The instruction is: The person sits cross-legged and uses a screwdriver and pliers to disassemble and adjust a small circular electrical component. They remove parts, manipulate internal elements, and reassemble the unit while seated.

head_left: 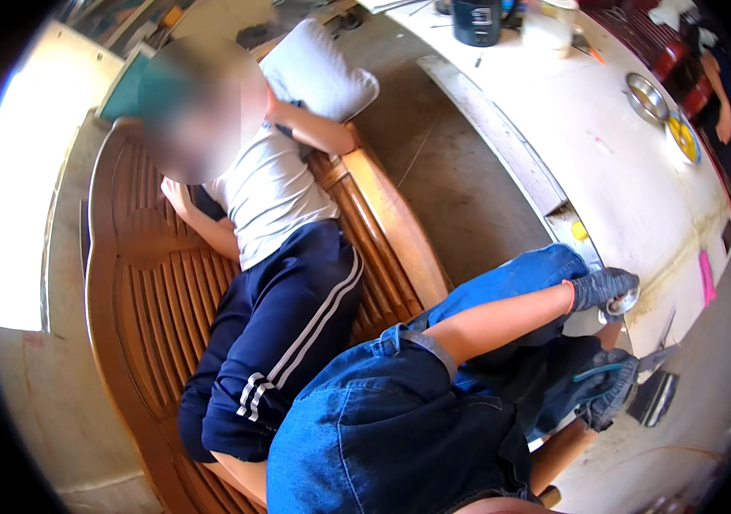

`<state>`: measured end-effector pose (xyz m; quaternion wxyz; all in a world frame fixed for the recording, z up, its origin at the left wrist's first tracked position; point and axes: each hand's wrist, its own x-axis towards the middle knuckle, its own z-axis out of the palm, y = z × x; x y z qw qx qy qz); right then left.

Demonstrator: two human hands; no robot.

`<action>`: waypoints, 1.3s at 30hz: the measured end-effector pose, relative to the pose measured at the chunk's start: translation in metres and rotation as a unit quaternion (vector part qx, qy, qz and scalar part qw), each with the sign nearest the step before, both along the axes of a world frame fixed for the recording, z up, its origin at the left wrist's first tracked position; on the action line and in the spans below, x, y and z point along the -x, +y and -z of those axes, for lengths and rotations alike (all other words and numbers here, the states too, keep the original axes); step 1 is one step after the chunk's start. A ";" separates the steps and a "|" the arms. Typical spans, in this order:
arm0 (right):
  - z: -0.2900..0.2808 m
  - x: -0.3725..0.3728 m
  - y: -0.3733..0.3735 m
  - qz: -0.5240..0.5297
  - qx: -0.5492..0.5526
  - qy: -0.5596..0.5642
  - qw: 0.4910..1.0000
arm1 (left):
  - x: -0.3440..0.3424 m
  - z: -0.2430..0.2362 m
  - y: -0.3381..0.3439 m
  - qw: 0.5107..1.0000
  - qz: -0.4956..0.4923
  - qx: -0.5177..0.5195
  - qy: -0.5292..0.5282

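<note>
My left hand point(603, 289), in a dark grey knit glove, is closed around a small round shiny metal piece point(623, 301) at the table's near edge. What the piece is cannot be made out. Below it, my right hand point(610, 390), in a similar grey glove, grips a scissors-like tool with a teal handle point(595, 372). Its grey metal blades point(659, 356) point right, spread apart, beyond the fingers. The two hands are a short distance apart. My blue denim-clad legs lie beneath and beside my forearms.
On the left, a person point(284, 214) lies on a slatted wooden bench point(143, 291) near a grey pillow point(318, 68). The white table point(640, 197) bears a dark mug point(475, 21), a metal bowl point(647, 97), a bowl of yellow pieces point(683, 139) and a pink strip point(707, 278).
</note>
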<state>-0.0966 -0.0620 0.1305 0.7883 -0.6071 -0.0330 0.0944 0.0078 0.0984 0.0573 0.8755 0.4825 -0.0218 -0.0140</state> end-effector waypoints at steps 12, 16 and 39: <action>-0.022 -0.049 0.007 -0.008 0.092 0.089 0.992 | -0.020 0.046 0.123 0.825 -0.169 0.472 0.261; -0.018 -0.045 0.038 -0.009 0.095 0.121 0.988 | -0.033 0.090 0.139 0.818 -0.173 0.544 0.072; 0.079 -0.161 0.032 -0.004 0.727 -0.006 0.687 | 0.014 0.042 0.141 0.934 -0.083 0.316 0.142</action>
